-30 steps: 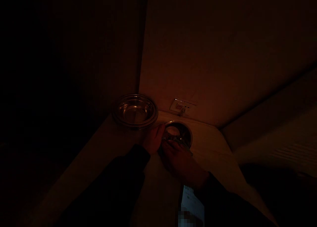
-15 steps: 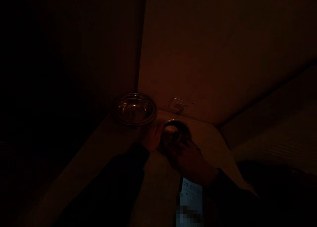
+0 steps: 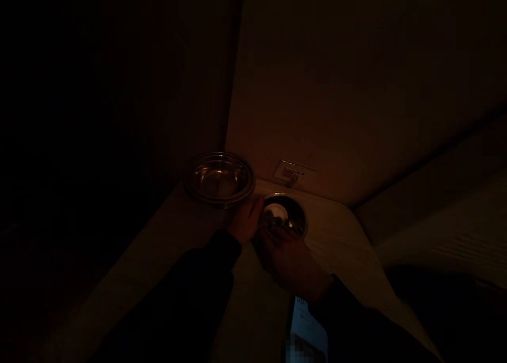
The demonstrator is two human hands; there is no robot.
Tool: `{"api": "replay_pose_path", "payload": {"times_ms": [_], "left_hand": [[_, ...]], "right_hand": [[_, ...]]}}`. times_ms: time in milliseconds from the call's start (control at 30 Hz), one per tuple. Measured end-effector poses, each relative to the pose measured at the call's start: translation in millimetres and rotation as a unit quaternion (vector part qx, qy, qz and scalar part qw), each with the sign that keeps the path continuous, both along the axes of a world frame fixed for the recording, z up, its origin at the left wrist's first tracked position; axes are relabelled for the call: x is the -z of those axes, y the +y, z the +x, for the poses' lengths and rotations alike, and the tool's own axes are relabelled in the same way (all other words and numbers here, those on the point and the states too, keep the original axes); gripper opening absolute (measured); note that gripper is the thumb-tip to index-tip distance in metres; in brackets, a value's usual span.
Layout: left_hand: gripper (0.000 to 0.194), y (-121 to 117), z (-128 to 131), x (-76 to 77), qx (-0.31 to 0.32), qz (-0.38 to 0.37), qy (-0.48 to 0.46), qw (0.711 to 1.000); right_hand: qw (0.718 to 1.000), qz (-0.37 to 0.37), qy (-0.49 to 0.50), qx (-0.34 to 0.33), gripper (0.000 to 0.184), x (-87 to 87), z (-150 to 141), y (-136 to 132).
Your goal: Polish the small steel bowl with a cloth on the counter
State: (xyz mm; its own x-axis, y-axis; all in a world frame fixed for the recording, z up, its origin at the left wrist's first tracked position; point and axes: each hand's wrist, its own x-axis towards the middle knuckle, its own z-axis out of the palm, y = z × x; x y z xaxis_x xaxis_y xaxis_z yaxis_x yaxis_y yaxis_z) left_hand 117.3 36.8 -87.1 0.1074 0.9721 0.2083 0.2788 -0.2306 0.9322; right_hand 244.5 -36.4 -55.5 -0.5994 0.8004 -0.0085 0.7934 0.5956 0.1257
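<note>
Resting left hand (image 3: 243,220) against a round, silvery metal bowl (image 3: 297,211), right hand (image 3: 289,257) at its near rim; too dark to tell if clamped; best braced steadily.

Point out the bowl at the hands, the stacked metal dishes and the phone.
Bowl (image 3: 296,210), head view: inner wall, right side.
Stacked metal dishes (image 3: 219,183), head view: top dish's bottom.
Phone (image 3: 309,323), head view: lit screen.
</note>
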Motion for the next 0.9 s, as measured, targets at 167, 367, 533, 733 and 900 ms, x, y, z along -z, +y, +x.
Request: {"api": "replay_pose_path", "payload": {"times_ms": [167,367,533,733,900], "left_hand": [[0.044,-0.8,0.4,-0.4,0.018,-0.008,-0.013,1.0],[0.042,-1.8,1.6,-2.5,-0.002,-0.008,0.005,1.0],[0.04,0.3,1.8,-1.8,-0.025,0.021,0.016,0.999],[0.042,1.1,1.8,0.6,-0.021,0.015,-0.001,1.0],[0.044,-0.8,0.1,-0.5,-0.02,-0.009,0.024,0.999]], "right_hand": [[0.999,-0.005,-0.026,-0.034,0.035,-10.7,22.1,-5.4],[0.999,-0.017,-0.012,-0.03,0.028,-9.9,18.7,-4.9],[0.999,-0.017,0.044,0.006,0.031,1.3,-2.2,-0.6],[0.998,0.002,0.053,0.013,0.032,3.0,-6.3,-0.4],[0.998,-0.038,0.042,-0.021,0.031,-7.8,11.6,-1.9]]}}
